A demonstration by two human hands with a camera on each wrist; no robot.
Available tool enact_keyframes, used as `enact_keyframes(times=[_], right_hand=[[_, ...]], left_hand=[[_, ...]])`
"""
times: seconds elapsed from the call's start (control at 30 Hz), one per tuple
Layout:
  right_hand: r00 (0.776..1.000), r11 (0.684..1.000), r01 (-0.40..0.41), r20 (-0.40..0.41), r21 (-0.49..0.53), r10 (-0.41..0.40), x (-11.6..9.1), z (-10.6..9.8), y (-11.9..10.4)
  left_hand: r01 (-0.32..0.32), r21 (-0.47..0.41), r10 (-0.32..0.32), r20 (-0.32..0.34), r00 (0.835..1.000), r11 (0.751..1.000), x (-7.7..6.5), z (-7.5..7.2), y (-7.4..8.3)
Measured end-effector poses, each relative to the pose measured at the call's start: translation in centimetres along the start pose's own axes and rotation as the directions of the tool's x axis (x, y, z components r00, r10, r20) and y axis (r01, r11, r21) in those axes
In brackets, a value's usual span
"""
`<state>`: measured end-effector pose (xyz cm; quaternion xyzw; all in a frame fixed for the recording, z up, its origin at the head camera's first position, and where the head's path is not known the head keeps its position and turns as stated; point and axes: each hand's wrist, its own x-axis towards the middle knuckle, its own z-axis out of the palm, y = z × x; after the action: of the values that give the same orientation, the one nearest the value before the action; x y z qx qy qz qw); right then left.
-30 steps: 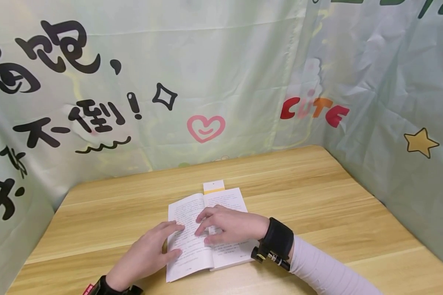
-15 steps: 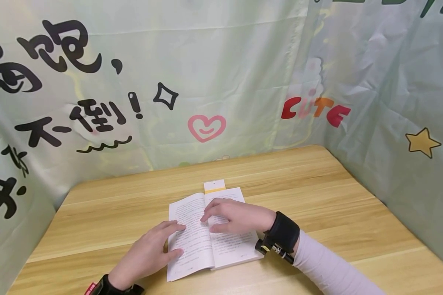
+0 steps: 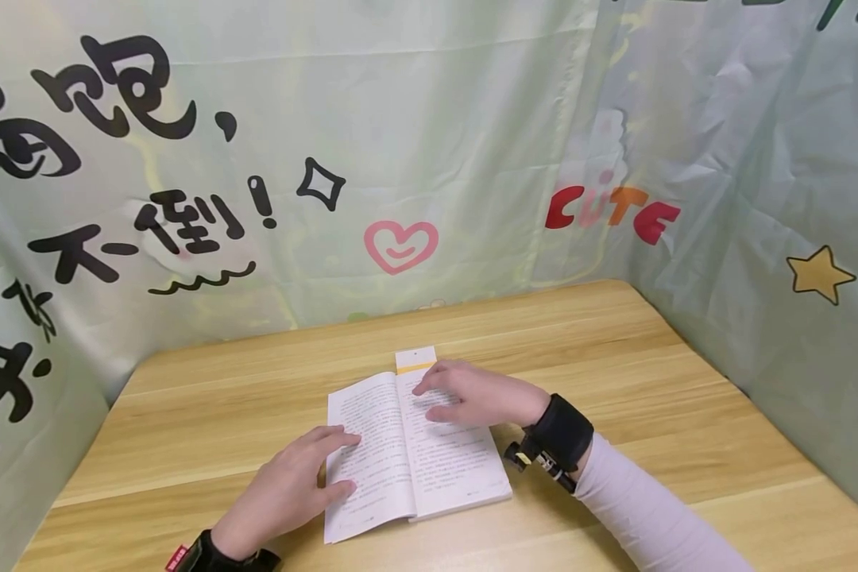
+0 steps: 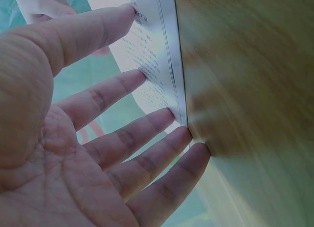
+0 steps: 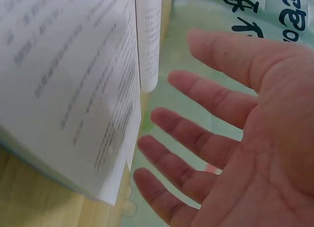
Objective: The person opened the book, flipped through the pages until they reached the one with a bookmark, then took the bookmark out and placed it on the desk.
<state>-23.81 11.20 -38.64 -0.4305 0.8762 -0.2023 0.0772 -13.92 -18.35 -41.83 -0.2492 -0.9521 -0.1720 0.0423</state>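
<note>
The paperback book [image 3: 457,477] lies open on the wooden bench [image 3: 615,357] in front of me, a white card with an orange stripe [image 3: 415,359] jutting from its top edge. My left hand [image 3: 293,485] rests, fingers spread, at the left page's outer edge. My right hand [image 3: 482,393], fingers loosely spread, is over the right page's upper part; I cannot tell whether it touches.

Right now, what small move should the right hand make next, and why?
I'd probably lower the right hand onto the right page: it hovers above, and its wrist view shows the fingers apart from that page. The left hand is at the left page's outer edge, so it could steady the open book meanwhile.
</note>
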Motion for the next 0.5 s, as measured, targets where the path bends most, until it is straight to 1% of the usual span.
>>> enact_keyframes(times=[0.17,0.3,0.5], right_hand=[[0.998,0.997,-0.067,-0.019,-0.046,0.066,-0.2,-0.2,0.9],[0.991,0.99,-0.131,-0.028,-0.048,0.129,-0.4,-0.3,1.8],[0.98,0.98,-0.194,-0.051,-0.047,0.192,-0.7,-0.4,2.8]], left_hand=[[0.004,0.004,-0.004,-0.002,1.0,1.0,-0.1,0.0,0.0],[0.016,0.016,-0.017,0.011,1.0,1.0,-0.1,0.0,0.0],[0.029,0.021,-0.029,0.016,0.999,0.999,-0.1,0.1,0.0]])
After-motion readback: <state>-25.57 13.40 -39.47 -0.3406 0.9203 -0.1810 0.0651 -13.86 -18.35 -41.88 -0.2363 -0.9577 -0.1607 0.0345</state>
